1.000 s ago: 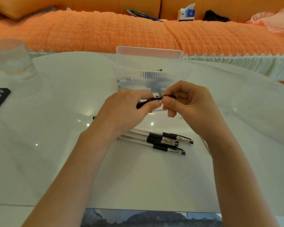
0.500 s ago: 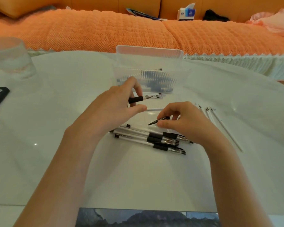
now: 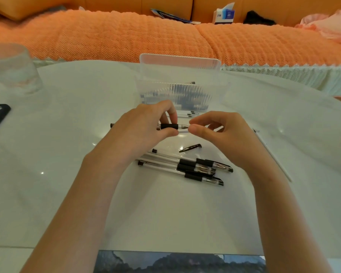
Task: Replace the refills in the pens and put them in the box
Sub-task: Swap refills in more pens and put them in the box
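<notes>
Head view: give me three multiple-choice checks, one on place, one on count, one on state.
1. Where does the loose pen cap lie?
A. in the box
B. on the table between the hands and the pile of pens
C. on the sofa

2. How many capped pens lie in the near pile?
A. one
B. three
C. six

3. What state is the held pen in?
A. capped
B. uncapped, tip bare
C. lying in the box

Answers: 1 B, the cap rests on the white table just beyond the pile. 2 B, three black grips show side by side. 3 B, the left hand holds it and the right hand pinches its metal tip.
</notes>
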Demonstrator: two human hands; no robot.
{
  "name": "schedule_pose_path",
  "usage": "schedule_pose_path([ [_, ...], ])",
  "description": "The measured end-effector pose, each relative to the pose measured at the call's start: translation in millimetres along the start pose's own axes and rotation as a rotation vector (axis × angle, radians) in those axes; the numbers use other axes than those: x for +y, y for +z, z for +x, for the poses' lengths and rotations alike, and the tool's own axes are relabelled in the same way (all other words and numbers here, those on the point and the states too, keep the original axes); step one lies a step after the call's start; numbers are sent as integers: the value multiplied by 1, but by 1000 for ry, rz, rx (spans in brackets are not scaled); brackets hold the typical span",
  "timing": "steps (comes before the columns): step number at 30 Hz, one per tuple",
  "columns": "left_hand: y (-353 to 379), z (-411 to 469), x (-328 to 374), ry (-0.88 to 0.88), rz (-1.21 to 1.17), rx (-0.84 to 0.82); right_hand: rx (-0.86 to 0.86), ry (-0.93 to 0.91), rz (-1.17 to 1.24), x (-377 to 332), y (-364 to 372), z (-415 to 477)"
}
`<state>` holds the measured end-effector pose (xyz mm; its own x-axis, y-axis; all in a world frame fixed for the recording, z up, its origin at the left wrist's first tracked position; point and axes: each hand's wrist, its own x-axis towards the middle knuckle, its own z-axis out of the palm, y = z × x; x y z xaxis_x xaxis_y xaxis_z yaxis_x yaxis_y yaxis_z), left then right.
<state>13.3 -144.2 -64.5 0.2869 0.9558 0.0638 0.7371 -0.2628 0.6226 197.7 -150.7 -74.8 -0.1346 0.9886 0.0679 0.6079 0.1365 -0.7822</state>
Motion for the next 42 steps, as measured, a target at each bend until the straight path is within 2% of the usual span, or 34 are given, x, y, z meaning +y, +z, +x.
schedule_pose_path([
  [19, -2, 5, 10, 64, -3, 25, 53, -62, 61, 1, 2, 3],
  [31, 7, -6, 4, 1, -113, 13, 38, -57, 73, 1, -2, 2],
  [36, 7, -7, 1, -29, -144, 58, 27, -59, 79, 1, -2, 2],
  [42, 4, -9, -10, -41, -151, 67, 83, -42, 58, 6, -5, 2],
])
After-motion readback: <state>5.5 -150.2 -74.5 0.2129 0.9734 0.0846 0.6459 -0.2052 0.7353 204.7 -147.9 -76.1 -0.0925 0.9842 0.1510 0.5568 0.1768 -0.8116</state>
